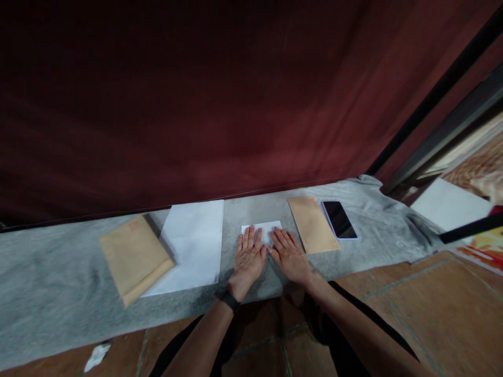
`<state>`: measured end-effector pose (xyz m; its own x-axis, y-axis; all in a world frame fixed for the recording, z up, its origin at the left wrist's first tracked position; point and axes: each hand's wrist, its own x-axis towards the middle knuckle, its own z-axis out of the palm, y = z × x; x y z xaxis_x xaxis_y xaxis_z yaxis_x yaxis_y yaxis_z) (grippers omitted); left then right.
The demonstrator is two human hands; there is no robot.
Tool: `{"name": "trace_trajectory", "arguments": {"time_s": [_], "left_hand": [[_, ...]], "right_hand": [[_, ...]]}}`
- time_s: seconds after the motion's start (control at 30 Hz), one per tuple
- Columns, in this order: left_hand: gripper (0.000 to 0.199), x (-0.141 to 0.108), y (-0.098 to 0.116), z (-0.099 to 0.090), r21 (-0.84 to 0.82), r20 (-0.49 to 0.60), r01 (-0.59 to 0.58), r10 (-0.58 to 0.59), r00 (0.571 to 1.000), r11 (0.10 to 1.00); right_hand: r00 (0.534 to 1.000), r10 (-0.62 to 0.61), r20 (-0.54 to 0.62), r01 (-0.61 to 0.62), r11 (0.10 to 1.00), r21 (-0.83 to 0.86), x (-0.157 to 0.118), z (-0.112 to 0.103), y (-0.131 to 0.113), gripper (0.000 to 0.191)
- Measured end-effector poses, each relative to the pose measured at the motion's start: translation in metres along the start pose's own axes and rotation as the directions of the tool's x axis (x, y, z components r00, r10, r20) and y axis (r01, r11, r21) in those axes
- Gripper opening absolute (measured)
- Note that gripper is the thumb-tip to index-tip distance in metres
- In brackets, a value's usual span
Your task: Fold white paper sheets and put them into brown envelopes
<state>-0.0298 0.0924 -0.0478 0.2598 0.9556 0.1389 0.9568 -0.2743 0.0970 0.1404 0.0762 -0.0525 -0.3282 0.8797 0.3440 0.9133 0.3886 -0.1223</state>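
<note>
- Nearest the camera, two bare forearms point(206, 343) reach up from the lower edge, with a dark band point(230, 300) around the left wrist.
- At the far left, a grey cloth point(51, 283) covers the long, low surface. A crumpled white scrap point(97, 357) lies on the tiled floor point(436, 309) below.
- Next comes a tan paper packet point(135, 256), tilted, its lower edge folded over in a strip. It looks like an envelope; whatever is inside is hidden.
- Large white paper point(196, 243) lies partly under that packet. Whether it is one sheet or several, I cannot tell.
- Left hand point(250, 260): open and flat, palm down, fingers slightly apart on the small white paper point(266, 231), which lies on the cloth between the large paper and the second envelope.
- Right hand point(290, 258): also open and palm down, fingertips on the same paper, thumb close to the other thumb. Even, light pressure from both sides should suit this best; pushing unevenly could skew or crease it, and the soft cloth may give underneath.
- Just beside, a flat tan envelope point(314, 225) lies at a slant. No contents show.
- Rightmost on the surface, a dark-screened phone point(341, 220) rests next to that envelope.
</note>
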Motion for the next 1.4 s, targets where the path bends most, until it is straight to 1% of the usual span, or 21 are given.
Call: {"name": "trace_trajectory", "arguments": {"time_s": [0.1, 0.23, 0.33, 0.47, 0.57, 0.67, 0.73, 0.77, 0.8, 0.87, 0.9, 0.93, 1.03, 1.13, 1.23, 1.4], "left_hand": [[0.058, 0.001, -0.001, 0.001, 0.008, -0.003, 0.013, -0.013, 1.000, 1.000], [0.063, 0.003, -0.006, -0.002, 0.041, 0.009, 0.067, -0.068, 0.998, 0.997], [0.065, 0.003, -0.012, -0.006, 0.065, 0.024, 0.097, -0.099, 0.995, 0.993], [0.067, -0.001, -0.020, -0.009, 0.091, 0.031, 0.103, -0.106, 0.994, 0.990], [0.067, -0.004, -0.023, -0.010, 0.100, 0.004, 0.107, -0.108, 0.994, 0.989], [0.066, -0.006, -0.019, -0.010, 0.093, -0.069, 0.119, -0.113, 0.991, 0.988], [0.065, -0.008, -0.013, -0.013, 0.070, -0.107, 0.075, -0.068, 0.992, 0.995], [0.064, -0.009, -0.009, -0.014, 0.053, -0.109, 0.018, -0.012, 0.994, 0.998], [0.063, -0.011, -0.005, -0.015, 0.031, -0.096, -0.061, 0.063, 0.993, 0.998], [0.063, -0.014, 0.001, -0.018, -0.015, -0.051, -0.220, 0.219, 0.974, 0.975], [0.064, -0.017, 0.003, -0.018, -0.035, -0.028, -0.274, 0.273, 0.962, 0.961], [0.065, -0.019, 0.004, -0.019, -0.048, -0.008, -0.304, 0.304, 0.953, 0.951], [0.068, -0.024, 0.004, -0.018, -0.063, 0.027, -0.322, 0.324, 0.945, 0.945], [0.068, -0.026, 0.001, -0.018, -0.073, 0.035, -0.328, 0.331, 0.943, 0.942], [0.069, -0.027, 0.001, -0.018, -0.084, 0.043, -0.332, 0.336, 0.941, 0.939], [0.064, -0.028, 0.007, -0.019, -0.083, 0.077, -0.300, 0.306, 0.949, 0.950]], "right_hand": [[1.000, 0.016, 0.007, -0.016, 1.000, -0.021, -0.004, 0.001, 0.002, 0.052], [0.999, 0.041, 0.011, -0.040, 0.998, -0.038, -0.009, 0.002, 0.007, 0.057], [0.999, 0.040, -0.007, -0.040, 0.998, -0.055, -0.013, 0.003, 0.009, 0.059], [0.999, 0.028, -0.034, -0.030, 0.997, -0.073, -0.016, 0.006, 0.010, 0.060], [0.999, 0.027, -0.043, -0.031, 0.997, -0.077, -0.016, 0.006, 0.010, 0.060], [0.999, 0.036, -0.040, -0.039, 0.996, -0.075, -0.016, 0.005, 0.009, 0.059], [0.998, 0.041, -0.037, -0.044, 0.996, -0.073, -0.015, 0.004, 0.008, 0.057], [0.998, 0.043, -0.036, -0.045, 0.996, -0.072, -0.015, 0.004, 0.008, 0.057], [0.999, 0.042, -0.034, -0.044, 0.996, -0.072, -0.016, 0.004, 0.007, 0.056], [0.999, 0.036, -0.027, -0.038, 0.997, -0.074, -0.016, 0.003, 0.008, 0.055], [0.999, 0.033, -0.022, -0.035, 0.996, -0.078, -0.016, 0.003, 0.008, 0.054], [0.999, 0.031, -0.015, -0.032, 0.996, -0.083, -0.017, 0.003, 0.008, 0.054], [0.999, 0.030, 0.013, -0.029, 0.996, -0.087, -0.016, 0.001, 0.009, 0.053], [0.999, 0.028, 0.043, -0.025, 0.997, -0.071, -0.014, -0.002, 0.010, 0.053], [0.999, 0.036, 0.039, -0.034, 0.998, -0.043, -0.012, -0.004, 0.007, 0.055], [0.997, -0.058, 0.059, 0.055, 0.997, 0.045, -0.017, -0.002, -0.006, 0.060]]}}
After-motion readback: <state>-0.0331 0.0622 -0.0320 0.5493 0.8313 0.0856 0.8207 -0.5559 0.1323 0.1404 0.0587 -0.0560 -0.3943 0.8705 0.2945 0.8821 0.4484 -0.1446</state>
